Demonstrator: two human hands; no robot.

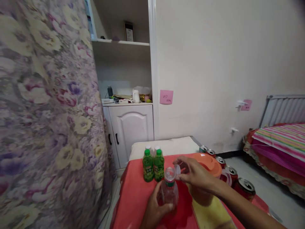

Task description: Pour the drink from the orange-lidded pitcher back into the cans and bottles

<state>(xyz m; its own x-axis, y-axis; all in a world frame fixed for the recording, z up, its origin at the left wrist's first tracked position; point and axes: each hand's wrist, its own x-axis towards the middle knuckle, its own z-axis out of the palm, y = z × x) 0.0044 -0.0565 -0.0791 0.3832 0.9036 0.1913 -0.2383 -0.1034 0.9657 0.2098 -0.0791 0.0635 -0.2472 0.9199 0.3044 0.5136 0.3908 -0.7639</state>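
Note:
A clear bottle (171,194) with its mouth uncovered stands over the red part of the table. My left hand (154,207) is wrapped round the bottle's body from the left. Between thumb and fingers, my right hand (194,171) pinches a whitish cap (177,170) right beside the bottle mouth. Whether the cap touches the rim I cannot tell. Just behind the left hand stand two green bottles with green caps, one on the left (148,171) and one on the right (159,168). White caps (157,148) of two more bottles show behind them.
An orange lid (209,164) on a container lies beyond my right forearm. Several drink cans (245,188) line the table's right side. A yellow cloth (209,214) lies under my right arm. A floral curtain (54,127) hangs at left; a white cabinet (131,127) stands behind.

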